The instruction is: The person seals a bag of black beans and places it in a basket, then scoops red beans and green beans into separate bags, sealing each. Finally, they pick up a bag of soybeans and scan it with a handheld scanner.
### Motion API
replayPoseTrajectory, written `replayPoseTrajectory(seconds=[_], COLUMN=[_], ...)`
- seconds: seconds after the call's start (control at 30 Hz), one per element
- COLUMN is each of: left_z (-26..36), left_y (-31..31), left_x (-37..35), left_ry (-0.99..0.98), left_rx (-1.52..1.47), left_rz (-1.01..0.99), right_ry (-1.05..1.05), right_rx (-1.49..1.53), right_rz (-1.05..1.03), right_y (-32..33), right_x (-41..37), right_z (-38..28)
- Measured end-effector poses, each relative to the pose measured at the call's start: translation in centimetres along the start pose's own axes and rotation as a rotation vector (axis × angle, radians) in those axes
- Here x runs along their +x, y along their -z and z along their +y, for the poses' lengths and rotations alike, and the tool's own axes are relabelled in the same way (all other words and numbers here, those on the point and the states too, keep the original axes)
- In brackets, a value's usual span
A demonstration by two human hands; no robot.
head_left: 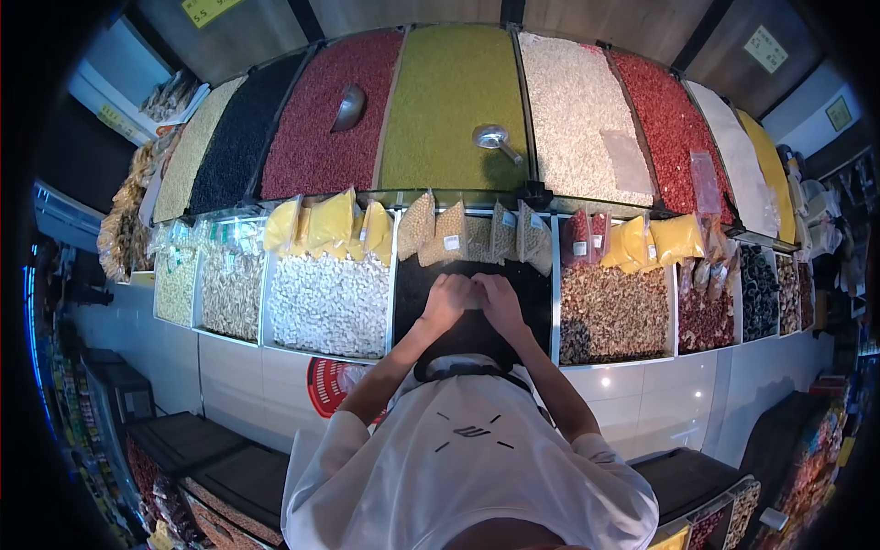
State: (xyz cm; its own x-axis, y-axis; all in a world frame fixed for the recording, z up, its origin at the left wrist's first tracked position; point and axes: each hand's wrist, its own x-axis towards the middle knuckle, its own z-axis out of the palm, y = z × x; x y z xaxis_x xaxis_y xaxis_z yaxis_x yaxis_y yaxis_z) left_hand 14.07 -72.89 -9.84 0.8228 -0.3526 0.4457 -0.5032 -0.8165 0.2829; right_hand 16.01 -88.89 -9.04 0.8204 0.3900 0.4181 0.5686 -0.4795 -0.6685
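Note:
Both hands are close together over a bin of black goods (pixel 422 284). My left hand (pixel 447 301) has its fingers curled, and my right hand (pixel 498 301) is curled beside it. Something small and pale shows between them, too small to make out. Just beyond the hands, bags of beige beans (pixel 450 231) lie along the bin's back edge. To the left is a bin of white pieces (pixel 330 302); to the right, a bin of mixed brown pieces (pixel 616 312).
Behind stand large bins of red beans (pixel 316 156), green beans (pixel 440 101) and white beans (pixel 573 110), with metal scoops (pixel 348 108) (pixel 491 137). Yellow bags (pixel 332 220) (pixel 678 238) line the divider. A red basket (pixel 324 387) stands on the floor at left.

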Motion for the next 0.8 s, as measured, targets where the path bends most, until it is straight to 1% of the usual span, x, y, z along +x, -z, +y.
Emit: replayPoseTrajectory(seconds=[0.03, 0.1, 0.13, 0.2, 0.23, 0.3, 0.33, 0.37, 0.4, 0.43, 0.53, 0.6, 0.63, 0.67, 0.7, 0.73, 0.8], left_z=[0.3, -0.2, -0.2, -0.3, -0.4, -0.6, -0.4, -0.5, -0.9, -1.0, -0.9, -0.8, -0.7, -0.7, -0.7, -0.8, -1.2], left_y=[0.1, 1.0, 1.5, 1.2, 1.0, 0.8, 0.9, 1.2, 1.5, 1.8, 1.1, 1.3, 1.6, 1.7, 1.9, 2.1, 1.0], left_x=[0.1, 0.2, 0.4, 0.4, 0.3, -0.3, -0.2, 0.1, 0.2, 0.2, -0.1, -0.5, -0.5, -0.3, -0.2, -0.3, -1.3], left_ry=[-0.029, -0.037, -0.041, -0.011, 0.017, -0.007, -0.03, -0.03, -0.004, 0.023, 0.044, 0.03, 0.019, 0.019, 0.09, 0.162, 0.201], left_rx=[0.013, 0.008, 0.007, -0.009, -0.023, -0.007, 0.006, 0.005, 0.003, 0.003, -0.005, -0.027, -0.049, -0.05, -0.09, -0.129, -0.142], left_rz=[0.013, 0.0, -0.011, 0.005, 0.018, -0.001, -0.013, -0.01, -0.012, -0.017, 0.014, 0.009, 0.007, 0.01, 0.04, 0.067, 0.033], right_ry=[-0.006, -0.113, -0.116, -0.152, -0.152, -0.059, -0.06, -0.11, -0.16, -0.159, -0.104, 0.011, 0.012, -0.068, -0.151, -0.152, -0.09], right_rx=[-0.001, 0.091, 0.09, 0.138, 0.14, 0.083, 0.082, 0.115, 0.149, 0.149, 0.142, 0.145, 0.142, 0.184, 0.228, 0.23, 0.198], right_rz=[0.001, -0.025, -0.024, 0.021, 0.021, 0.0, 0.0, -0.015, -0.033, -0.036, -0.003, -0.032, -0.032, -0.057, -0.081, -0.08, -0.053], right_y=[0.0, -0.1, -0.3, -0.9, -0.8, -0.8, -0.9, -0.8, -0.7, -0.6, -0.8, -1.1, -0.9, -0.7, -0.8, -1.0, -1.4], right_x=[-0.2, -0.4, -0.4, -0.3, -0.1, 0.2, -0.1, -0.2, -0.3, -0.1, 0.5, 0.6, 0.5, 0.5, 0.5, 0.5, 0.6], right_z=[0.1, 0.5, 0.5, 0.4, 0.2, -0.3, -0.1, 0.2, 0.5, 0.3, -0.1, -0.1, 0.1, 0.3, 0.5, 0.4, 0.1])
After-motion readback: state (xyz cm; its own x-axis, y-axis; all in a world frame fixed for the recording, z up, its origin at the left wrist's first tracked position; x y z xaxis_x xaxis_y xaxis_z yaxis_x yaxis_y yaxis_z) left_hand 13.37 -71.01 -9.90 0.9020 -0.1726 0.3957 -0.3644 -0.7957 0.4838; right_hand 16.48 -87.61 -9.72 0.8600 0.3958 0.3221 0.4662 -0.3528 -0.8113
